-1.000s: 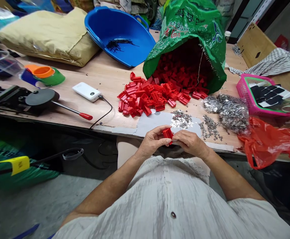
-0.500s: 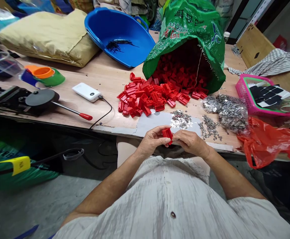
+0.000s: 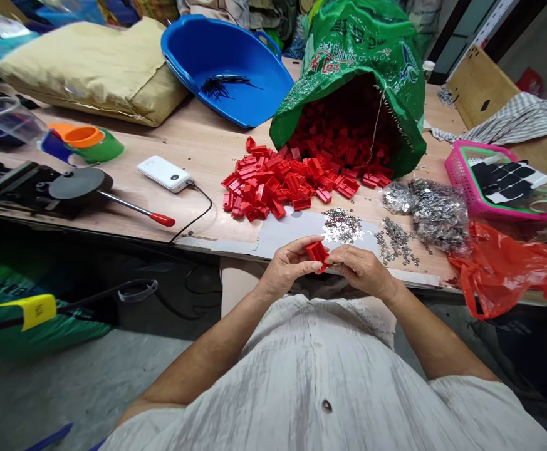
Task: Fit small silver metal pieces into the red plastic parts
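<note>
Far left of the table (image 3: pixel 198 141): a black tool with a red-tipped handle (image 3: pixel 80 188) is sitting idle, white power bank (image 3: pixel 163 173) beside it. Left hand (image 3: pixel 288 268) is pinching one small red plastic part (image 3: pixel 317 251) between thumb and fingers, closed firmly on it, holding it just off the table's near edge, probably so both hands can work it close to the body. Right hand (image 3: pixel 360 269) is curling against the same part, fingertips touching its right side; can't tell if it's also holding something small. Part looks blocky, glossy red, same as the loose red pile (image 3: pixel 277 181) spilling from the tipped green sack (image 3: pixel 358 75). Small silver metal pieces (image 3: pixel 343 225) are lying just beyond the hands, within easy reach; more in a clear bag (image 3: pixel 430 210) to the right
</note>
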`<state>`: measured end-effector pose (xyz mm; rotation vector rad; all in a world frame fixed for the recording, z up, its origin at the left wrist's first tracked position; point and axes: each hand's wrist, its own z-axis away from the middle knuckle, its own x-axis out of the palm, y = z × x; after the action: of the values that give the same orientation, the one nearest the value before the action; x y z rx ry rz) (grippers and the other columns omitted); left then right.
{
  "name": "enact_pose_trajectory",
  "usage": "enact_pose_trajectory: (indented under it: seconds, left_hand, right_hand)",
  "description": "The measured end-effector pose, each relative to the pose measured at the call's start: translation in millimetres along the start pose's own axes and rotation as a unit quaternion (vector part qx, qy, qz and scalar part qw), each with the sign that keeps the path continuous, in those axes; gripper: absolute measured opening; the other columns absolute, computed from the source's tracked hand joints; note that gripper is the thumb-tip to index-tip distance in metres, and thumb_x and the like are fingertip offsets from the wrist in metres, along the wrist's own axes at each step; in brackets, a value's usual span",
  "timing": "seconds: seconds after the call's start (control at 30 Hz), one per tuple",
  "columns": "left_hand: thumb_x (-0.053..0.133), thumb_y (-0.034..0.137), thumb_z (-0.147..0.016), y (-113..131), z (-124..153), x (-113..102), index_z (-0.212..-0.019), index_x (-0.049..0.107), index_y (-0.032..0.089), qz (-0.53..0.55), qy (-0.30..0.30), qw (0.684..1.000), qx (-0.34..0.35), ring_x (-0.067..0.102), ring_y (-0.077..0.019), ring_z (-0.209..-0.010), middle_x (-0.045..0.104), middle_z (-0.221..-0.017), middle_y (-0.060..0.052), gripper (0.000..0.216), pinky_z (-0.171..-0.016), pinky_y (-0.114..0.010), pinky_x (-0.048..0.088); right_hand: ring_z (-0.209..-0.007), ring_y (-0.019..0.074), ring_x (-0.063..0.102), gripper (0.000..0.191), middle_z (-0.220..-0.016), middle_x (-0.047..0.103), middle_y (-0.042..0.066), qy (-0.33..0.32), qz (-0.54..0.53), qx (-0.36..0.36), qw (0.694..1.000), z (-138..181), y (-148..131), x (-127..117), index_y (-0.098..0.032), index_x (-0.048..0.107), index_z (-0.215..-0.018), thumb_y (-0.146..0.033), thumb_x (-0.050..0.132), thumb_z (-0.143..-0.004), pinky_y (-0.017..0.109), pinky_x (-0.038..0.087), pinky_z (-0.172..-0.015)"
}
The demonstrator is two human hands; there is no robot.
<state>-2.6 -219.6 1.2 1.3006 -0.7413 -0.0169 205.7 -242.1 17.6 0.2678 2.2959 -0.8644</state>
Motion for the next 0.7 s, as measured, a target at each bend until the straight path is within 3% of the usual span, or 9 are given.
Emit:
enact_pose_trajectory:
  seconds: [0.23,0.5,0.7]
  left_hand:
    - [0.08,0.015,-0.069,-1.1,2.5,1.8,-0.116,0.068,0.022,-0.014,-0.01,1.0,0.005,0.069,-0.0192,-0.094,0.074,-0.103,-0.006,0.049,-0.086,-0.031,0.055]
    - [0.08,0.015,-0.069,-0.3,2.3,4.1,-0.114,0.067,0.021,-0.006,-0.008,1.0,0.004,0.069,-0.0171,-0.091,0.074,-0.104,-0.005,0.047,-0.083,-0.028,0.055]
    - [0.081,0.014,-0.068,-4.1,3.7,7.5,-0.111,0.066,0.02,-0.004,-0.012,1.0,0.012,0.069,-0.0173,-0.091,0.074,-0.103,-0.005,0.046,-0.083,-0.028,0.055]
  right_hand:
    - [-0.076,0.0148,0.062,0.01,-0.092,0.067,0.005,0.02,-0.063,0.11,0.992,7.3,1.3,2.6,-0.023,0.06,-0.102,-0.023,0.061,-0.092,0.027,0.052,-0.064]
    - [-0.074,0.0135,0.058,0.007,-0.09,0.065,0.003,0.036,-0.093,0.167,0.981,12.5,1.5,5.5,-0.022,0.058,-0.098,-0.021,0.059,-0.091,0.026,0.046,-0.066]
    - [-0.062,0.0114,0.045,0.013,-0.073,0.053,-0.003,0.031,-0.082,0.234,0.968,10.0,-3.6,8.6,-0.022,0.052,-0.089,-0.028,0.063,-0.089,0.024,0.039,-0.06]
